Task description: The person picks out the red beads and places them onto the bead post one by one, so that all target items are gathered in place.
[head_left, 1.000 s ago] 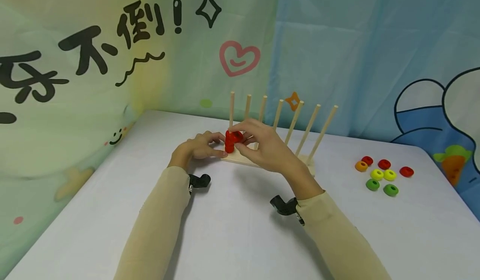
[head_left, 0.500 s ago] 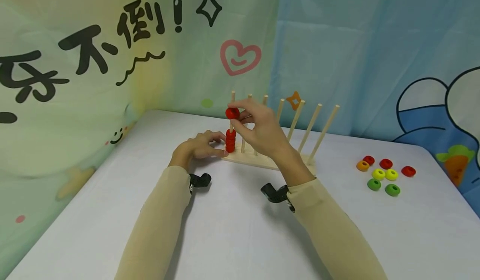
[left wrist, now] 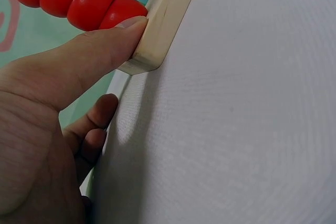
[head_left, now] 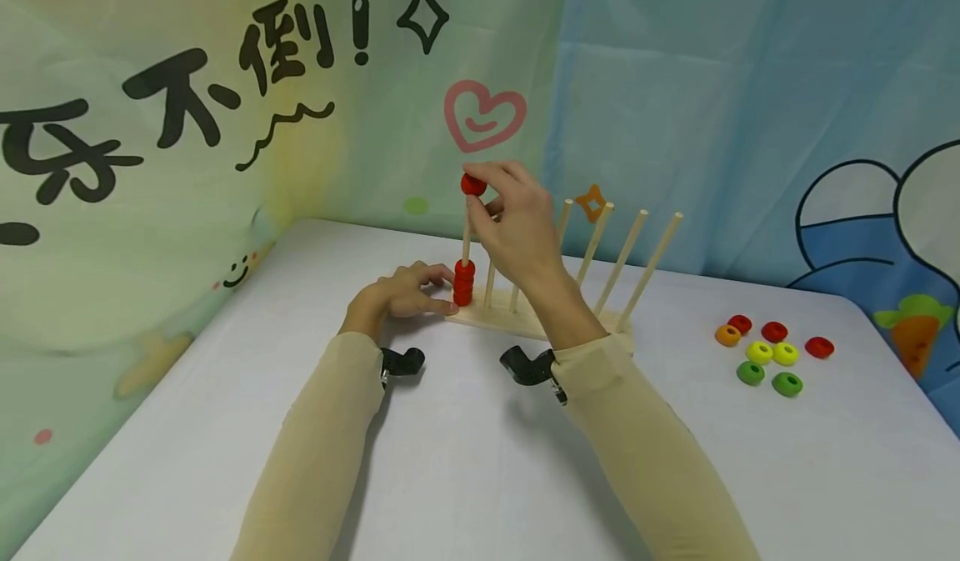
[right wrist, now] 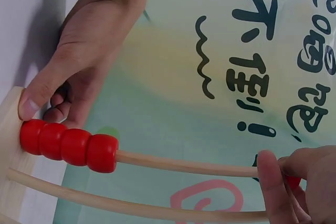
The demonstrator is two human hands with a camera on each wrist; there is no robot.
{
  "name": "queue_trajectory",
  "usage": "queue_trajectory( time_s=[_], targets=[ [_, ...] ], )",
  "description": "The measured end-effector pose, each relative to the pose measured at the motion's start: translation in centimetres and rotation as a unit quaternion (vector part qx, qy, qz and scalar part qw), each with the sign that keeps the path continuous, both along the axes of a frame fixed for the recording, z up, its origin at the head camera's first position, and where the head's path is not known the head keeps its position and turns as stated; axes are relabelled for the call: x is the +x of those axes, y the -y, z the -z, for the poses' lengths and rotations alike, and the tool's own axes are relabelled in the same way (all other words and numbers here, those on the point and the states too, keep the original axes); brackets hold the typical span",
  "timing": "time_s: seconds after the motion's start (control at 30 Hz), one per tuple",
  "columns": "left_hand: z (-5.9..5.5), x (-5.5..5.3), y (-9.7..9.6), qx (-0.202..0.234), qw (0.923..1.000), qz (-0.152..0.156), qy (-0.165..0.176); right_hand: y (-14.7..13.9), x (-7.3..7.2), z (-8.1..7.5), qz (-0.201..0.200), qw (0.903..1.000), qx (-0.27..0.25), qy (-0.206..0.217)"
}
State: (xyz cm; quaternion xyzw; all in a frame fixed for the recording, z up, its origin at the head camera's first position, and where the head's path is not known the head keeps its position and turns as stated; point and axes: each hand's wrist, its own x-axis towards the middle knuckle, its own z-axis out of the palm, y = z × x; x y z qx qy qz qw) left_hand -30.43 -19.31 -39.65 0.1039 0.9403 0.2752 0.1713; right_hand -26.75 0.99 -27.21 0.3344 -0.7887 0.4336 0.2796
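Note:
My right hand [head_left: 521, 223] pinches a red bead [head_left: 473, 184] at the top of the leftmost peg [head_left: 467, 240]. Whether the peg tip is inside that bead's hole cannot be told, as fingers cover most of it in the right wrist view. Lower on the same peg sits a stack of several red beads [right wrist: 68, 145], touching the wooden peg stand [head_left: 495, 318]. With its thumb on the front edge and index finger toward the back, my left hand [head_left: 401, 293] holds the stand's left end. The left wrist view shows that thumb against the wood [left wrist: 163, 30] beside the lowest bead.
Several bare pegs [head_left: 624, 257] rise from the stand to the right of the stack. Farther right on the white table [head_left: 450, 461] lie loose beads: red [head_left: 819, 347], orange [head_left: 727, 335], yellow [head_left: 785, 353] and green [head_left: 787, 384]. A printed cloth [head_left: 675, 86] hangs behind.
My right hand has lifted the red bead from beside the stack up along the leftmost peg to its top. The left hand stays at the stand's end.

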Motion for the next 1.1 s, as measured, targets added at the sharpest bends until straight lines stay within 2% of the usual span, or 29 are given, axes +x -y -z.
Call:
queue_trajectory(
  time_s=[0.2, 0.43, 0.57, 0.73, 0.87, 1.1],
  targets=[
    [0.1, -0.1, -0.1, -0.008, 0.9999, -0.008, 0.003, 0.2, -0.2, -0.4, 0.025, 0.9984, 0.034, 0.038],
    [0.1, 0.1, -0.2, -0.004, 1.0, 0.002, 0.006, -0.1, 0.1, 0.0, 0.005, 0.996, 0.049, 0.074],
    [0.1, 0.1, -0.1, 0.0, 1.0, 0.0, -0.002, -0.6, 0.4, 0.1, -0.014, 0.9972, 0.052, 0.052],
    [0.0, 0.2, 0.0, 0.003, 1.0, -0.001, -0.003, -1.7, 1.0, 0.5, -0.073, 0.995, 0.067, 0.001],
    [0.0, 0.2, 0.0, -0.004, 1.0, 0.001, -0.002, -3.0, 1.7, 1.3, -0.109, 0.9919, 0.065, -0.006],
    [-0.2, 0.1, -0.2, -0.004, 1.0, 0.001, -0.005, -5.9, 2.3, 2.9, -0.115, 0.9916, 0.057, -0.017]
  ],
)
